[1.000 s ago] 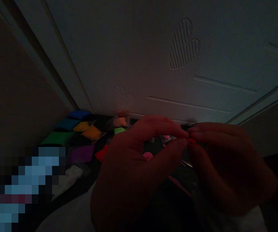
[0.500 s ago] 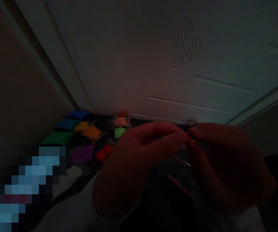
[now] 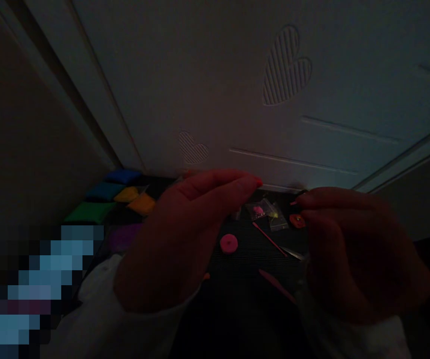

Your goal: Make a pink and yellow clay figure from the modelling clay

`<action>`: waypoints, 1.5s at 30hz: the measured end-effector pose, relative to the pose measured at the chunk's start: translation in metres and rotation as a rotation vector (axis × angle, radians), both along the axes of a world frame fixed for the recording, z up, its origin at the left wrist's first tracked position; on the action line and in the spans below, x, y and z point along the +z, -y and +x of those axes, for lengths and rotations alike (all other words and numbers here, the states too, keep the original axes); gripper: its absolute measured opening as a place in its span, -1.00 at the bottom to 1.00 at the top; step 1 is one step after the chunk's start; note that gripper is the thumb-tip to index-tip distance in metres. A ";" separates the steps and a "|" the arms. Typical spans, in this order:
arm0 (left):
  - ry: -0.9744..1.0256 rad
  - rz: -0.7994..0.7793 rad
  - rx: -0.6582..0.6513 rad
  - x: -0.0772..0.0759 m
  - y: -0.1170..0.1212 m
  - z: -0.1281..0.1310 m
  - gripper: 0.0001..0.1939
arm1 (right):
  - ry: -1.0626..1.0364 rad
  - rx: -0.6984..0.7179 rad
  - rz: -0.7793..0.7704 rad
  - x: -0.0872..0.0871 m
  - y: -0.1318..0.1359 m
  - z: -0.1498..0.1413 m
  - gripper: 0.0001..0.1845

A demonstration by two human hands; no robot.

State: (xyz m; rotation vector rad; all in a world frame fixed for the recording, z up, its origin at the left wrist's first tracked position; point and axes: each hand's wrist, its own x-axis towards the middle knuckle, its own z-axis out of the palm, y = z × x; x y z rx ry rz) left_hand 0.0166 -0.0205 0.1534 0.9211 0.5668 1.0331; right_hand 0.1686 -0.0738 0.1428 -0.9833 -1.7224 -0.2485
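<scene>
My left hand (image 3: 185, 229) is closed, thumb against fingers, pinching a small piece of red clay (image 3: 259, 183) that pokes past the fingertips. To the right, apart from it, my right hand (image 3: 360, 254) has its thumb and fingers drawn together; what lies between them, if anything, is hidden. Just below those right fingertips shows an orange-red piece (image 3: 297, 221) with a pale spot at its centre. A round pink disc (image 3: 228, 244) rests on the dark surface between the hands. Near it lie a thin pink stick (image 3: 270, 239) and a pink pointed tool (image 3: 276, 285).
Packets in blue (image 3: 122, 176), green (image 3: 89, 212), orange (image 3: 142, 203) and purple (image 3: 124, 236) lie at the left. Small clear bags (image 3: 261, 210) sit near the pale panel (image 3: 218, 89) behind. A metal blade tip (image 3: 291, 253) shows by my right hand.
My hands have come apart. The left has moved left and slightly up with the red clay, uncovering the pink disc and clear bags; the right has barely shifted.
</scene>
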 end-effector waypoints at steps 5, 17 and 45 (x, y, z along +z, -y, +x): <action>0.028 -0.014 -0.013 0.001 -0.001 0.001 -0.93 | -0.092 -0.019 -0.007 -0.002 -0.004 -0.003 -0.79; 0.006 -0.013 -0.110 0.000 -0.001 -0.002 -0.92 | -0.726 0.271 -0.295 0.005 -0.008 -0.025 -0.87; 0.086 -0.095 -0.247 0.004 0.015 -0.007 -0.92 | -0.859 0.465 -0.357 0.003 -0.004 -0.042 -0.88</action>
